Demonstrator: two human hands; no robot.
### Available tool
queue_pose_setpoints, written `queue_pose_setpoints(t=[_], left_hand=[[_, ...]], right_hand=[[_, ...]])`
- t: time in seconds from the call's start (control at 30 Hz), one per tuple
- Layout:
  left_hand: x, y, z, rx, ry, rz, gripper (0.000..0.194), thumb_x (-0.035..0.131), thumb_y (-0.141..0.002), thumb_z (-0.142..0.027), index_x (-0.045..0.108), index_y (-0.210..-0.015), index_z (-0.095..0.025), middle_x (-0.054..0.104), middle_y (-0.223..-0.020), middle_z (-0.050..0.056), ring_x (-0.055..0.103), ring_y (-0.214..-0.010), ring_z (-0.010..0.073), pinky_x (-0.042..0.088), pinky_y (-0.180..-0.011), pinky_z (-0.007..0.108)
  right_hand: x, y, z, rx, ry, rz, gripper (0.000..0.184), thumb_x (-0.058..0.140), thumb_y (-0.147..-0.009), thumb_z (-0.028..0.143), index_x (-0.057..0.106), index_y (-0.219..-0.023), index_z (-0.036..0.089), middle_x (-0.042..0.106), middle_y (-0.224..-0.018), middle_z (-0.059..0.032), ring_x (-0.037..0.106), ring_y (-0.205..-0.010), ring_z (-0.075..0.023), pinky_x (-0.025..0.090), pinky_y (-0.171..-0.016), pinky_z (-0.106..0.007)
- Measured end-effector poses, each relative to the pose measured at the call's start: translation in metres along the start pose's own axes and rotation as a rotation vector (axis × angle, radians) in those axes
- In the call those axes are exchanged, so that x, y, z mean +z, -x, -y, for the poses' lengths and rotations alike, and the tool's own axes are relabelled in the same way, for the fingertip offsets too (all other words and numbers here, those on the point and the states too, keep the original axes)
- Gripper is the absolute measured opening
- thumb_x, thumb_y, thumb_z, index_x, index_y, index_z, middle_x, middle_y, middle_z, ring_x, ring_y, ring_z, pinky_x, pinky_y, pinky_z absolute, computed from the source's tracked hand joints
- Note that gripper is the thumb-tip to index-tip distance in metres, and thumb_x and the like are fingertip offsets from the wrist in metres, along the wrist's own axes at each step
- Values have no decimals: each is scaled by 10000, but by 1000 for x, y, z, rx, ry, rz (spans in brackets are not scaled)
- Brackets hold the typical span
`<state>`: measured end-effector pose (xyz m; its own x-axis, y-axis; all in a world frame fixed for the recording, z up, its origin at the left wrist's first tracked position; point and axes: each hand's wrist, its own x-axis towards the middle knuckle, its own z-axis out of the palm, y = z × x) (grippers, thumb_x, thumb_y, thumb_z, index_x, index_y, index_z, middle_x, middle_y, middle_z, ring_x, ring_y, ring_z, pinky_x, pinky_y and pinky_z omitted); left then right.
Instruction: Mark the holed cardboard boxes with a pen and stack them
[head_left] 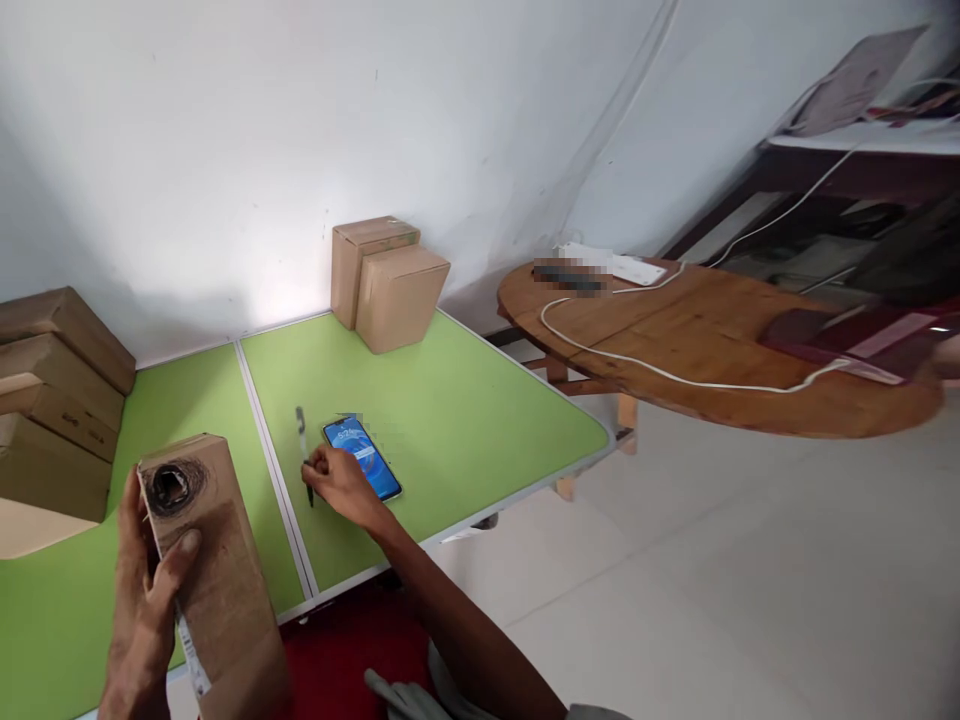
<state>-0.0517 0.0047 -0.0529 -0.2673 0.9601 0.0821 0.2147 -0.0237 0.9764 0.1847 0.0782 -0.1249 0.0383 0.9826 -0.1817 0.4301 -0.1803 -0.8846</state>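
My left hand (154, 590) grips a brown cardboard box (221, 570) by its side, thumb on the near face. That box is tilted and has a hole ringed with dark scribbling near its top. Over the green table (495, 410), my right hand (341, 482) pinches a pen (303, 430), its dark tip pointing toward me. Just right of those fingers lies a smartphone (381, 475) with its blue screen lit, partly covered by the hand.
Several cardboard boxes (60, 400) stand at the table's left. Two more boxes (401, 300) are by the wall. To the right is an oval wooden table (675, 330) with a white cable (645, 362) and papers (630, 268). A metal strip (274, 465) divides the green top.
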Motion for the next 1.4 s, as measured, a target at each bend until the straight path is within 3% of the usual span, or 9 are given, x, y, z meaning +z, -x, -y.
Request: queue_pose_setpoints(t=[0.13,0.23,0.3,0.43,0.53,0.83,1.07,1.23,1.4], left_hand=[[8,-1,-1,13,69,16,1034,867,-803,-696,542,-1705,-310,649,-1628,102,586,-1509,440,567,-1151,497],[23,-2,-6,52,85,36,1073,896,-778,-681,522,-1712,-308,622,-1663,109,600,-1493,430,564,-1147,490],[32,-4,-7,90,66,51,1135,916,-768,-658,459,-1751,-323,567,-1726,110,588,-1514,423,551,-1163,493],[38,-9,1,99,65,146,1024,828,-863,-680,481,-1738,-277,625,-1663,149,611,-1504,414,555,-1172,508],[36,-8,7,98,62,139,1006,816,-877,-680,488,-1734,-268,632,-1653,153,619,-1499,412,576,-1150,496],[37,-3,0,59,32,109,1180,827,-830,-739,375,-1804,-250,567,-1714,173,627,-1468,430,583,-1130,517],[33,-2,2,57,14,135,1144,823,-861,-716,354,-1811,-283,572,-1718,150,616,-1489,416,585,-1140,496],[34,0,4,71,42,118,1125,828,-847,-714,399,-1787,-270,566,-1726,143,585,-1525,422,539,-1210,508],[35,2,4,59,68,122,1057,819,-890,-658,396,-1792,-305,591,-1707,117,562,-1565,410,478,-1285,511]], right_hand=[[-21,15,30,-192,-452,-1,184,502,-1076,422,462,-968,279,675,-723,41,677,-590,-161,506,-544,-251],[-22,35,58,-437,-986,103,334,730,-998,550,544,-1000,273,740,-775,27,709,-602,-158,541,-540,-251],[-14,46,71,-534,-1127,155,384,838,-960,577,632,-1026,260,780,-799,10,740,-617,-161,573,-554,-253],[7,54,77,-534,-1100,85,411,873,-959,611,725,-1055,239,815,-821,-18,768,-629,-164,609,-566,-253],[13,55,74,-534,-1071,70,412,868,-966,615,748,-1057,231,817,-824,-24,771,-631,-160,624,-576,-254],[12,56,69,-594,-903,75,280,870,-995,493,846,-1096,233,810,-1000,-46,810,-772,-158,610,-610,-232],[1,59,69,-570,-815,127,346,864,-973,547,797,-1002,209,733,-787,-8,688,-631,-135,538,-561,-240],[-6,56,65,-503,-854,-4,473,814,-960,675,712,-915,215,702,-705,3,656,-565,-134,501,-491,-231],[-7,51,69,-483,-896,-161,457,822,-961,668,701,-923,229,736,-734,-14,691,-602,-157,531,-511,-257]])
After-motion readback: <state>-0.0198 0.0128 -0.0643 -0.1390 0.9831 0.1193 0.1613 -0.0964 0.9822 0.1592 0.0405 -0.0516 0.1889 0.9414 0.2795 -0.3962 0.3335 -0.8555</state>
